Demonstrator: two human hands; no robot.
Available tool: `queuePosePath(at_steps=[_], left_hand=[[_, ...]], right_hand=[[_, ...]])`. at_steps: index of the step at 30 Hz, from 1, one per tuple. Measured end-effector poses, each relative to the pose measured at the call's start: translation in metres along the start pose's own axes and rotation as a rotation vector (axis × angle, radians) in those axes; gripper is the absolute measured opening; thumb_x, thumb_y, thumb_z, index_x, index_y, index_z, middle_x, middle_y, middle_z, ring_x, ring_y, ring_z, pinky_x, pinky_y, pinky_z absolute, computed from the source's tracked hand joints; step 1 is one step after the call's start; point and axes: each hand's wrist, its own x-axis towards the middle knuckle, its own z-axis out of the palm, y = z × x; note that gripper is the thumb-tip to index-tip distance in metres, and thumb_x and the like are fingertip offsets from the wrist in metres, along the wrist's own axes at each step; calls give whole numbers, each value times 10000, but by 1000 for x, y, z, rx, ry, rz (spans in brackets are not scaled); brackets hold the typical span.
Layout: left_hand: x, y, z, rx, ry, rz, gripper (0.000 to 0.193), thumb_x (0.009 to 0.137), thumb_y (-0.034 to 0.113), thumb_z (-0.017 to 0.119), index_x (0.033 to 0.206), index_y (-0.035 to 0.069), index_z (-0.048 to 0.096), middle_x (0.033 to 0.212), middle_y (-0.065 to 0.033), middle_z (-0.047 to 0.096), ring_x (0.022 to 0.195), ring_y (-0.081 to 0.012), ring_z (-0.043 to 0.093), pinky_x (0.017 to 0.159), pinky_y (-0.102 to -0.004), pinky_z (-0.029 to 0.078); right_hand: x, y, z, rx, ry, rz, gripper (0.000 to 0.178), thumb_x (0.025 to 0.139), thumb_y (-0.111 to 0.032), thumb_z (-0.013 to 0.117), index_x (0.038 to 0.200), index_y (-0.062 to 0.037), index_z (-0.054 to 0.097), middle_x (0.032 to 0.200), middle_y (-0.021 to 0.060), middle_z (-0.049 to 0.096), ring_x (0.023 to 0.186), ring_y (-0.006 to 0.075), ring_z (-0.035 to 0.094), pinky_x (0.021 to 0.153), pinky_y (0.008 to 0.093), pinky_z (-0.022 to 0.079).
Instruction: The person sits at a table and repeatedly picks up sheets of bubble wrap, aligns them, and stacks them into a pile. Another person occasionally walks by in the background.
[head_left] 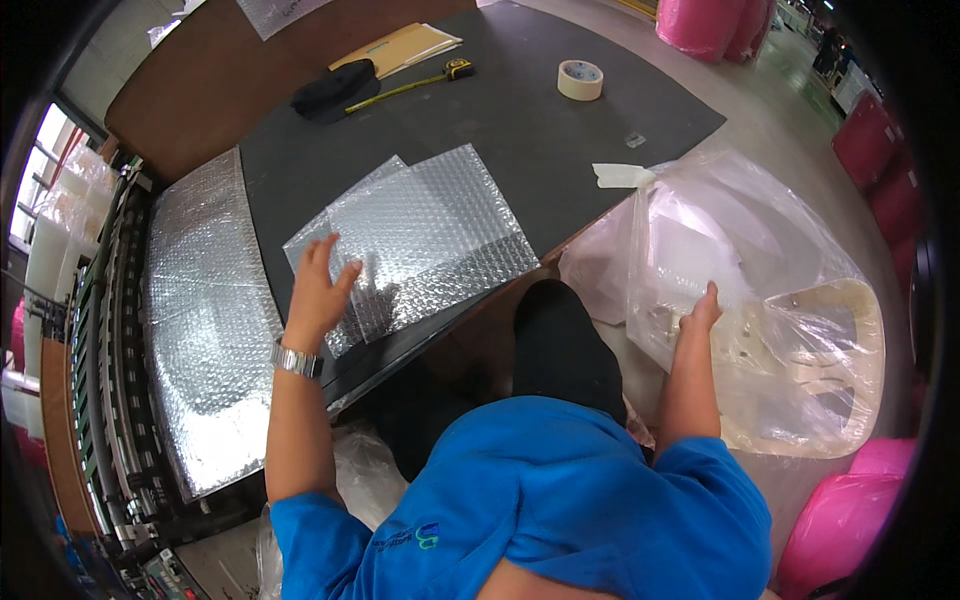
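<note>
Head view shows us, at the left, a machine (120, 350) with long dark rollers, and beside it a long silver bubble sheet (205, 320), shiny and covered with small bumps. Next comes the left hand (322, 288), with a metal-link watch (297, 358) on its wrist. Its fingers are spread wide and the thumb stands apart. It is over the left part of the silver bubble pieces (430, 235); whether the fingertips touch them, we cannot tell. These pieces are flat, with straight edges, and they overlap near the front edge of the dark, matt desk (530, 130). Behind them we find a soft black cap (335, 92), tan paper envelopes (385, 50) and a tape measure (458, 69), whose narrow yellow blade is drawn out toward the cap. More to the right we see a ring-shaped roll of cream tape (580, 80), then a pale tape strip (618, 176) at the desk's edge. The right hand (703, 312) is at the clear, wrinkled plastic film (770, 230); its fingers look close together, but we cannot tell if it holds the film. Under this film lies a pale wooden panel (862, 400) with a rounded opening. Farthest right are glossy pink bundles (850, 520).
</note>
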Motion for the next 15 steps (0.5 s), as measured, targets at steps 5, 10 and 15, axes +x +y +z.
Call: queuePosePath(at_steps=[5,10,15], left_hand=[[16,-48,26,303,132,-305,661,750,518,510,1276,149,354,1341,-246,205,1262,-350,174,964,-562,138],[8,-49,42,19,-2,-92,574,760,448,526,1234,144,414,1307,-221,290,1239,-325,247,994,-502,116],[11,-19,41,-850,239,-228,555,791,220,583,1262,67,331,1237,-249,367,1161,-313,365,960,-399,292]], right_hand=[[-98,-17,90,-520,-745,-501,536,819,-225,552,1259,-1,344,1297,140,348,1203,231,319,989,303,257],[-194,16,146,-1485,-979,-1030,589,769,-425,538,1241,-101,400,1289,196,336,1231,341,255,989,516,158],[-234,39,177,-1339,-1196,-1030,607,761,-452,526,1240,-102,402,1294,232,303,1233,363,238,988,541,117]])
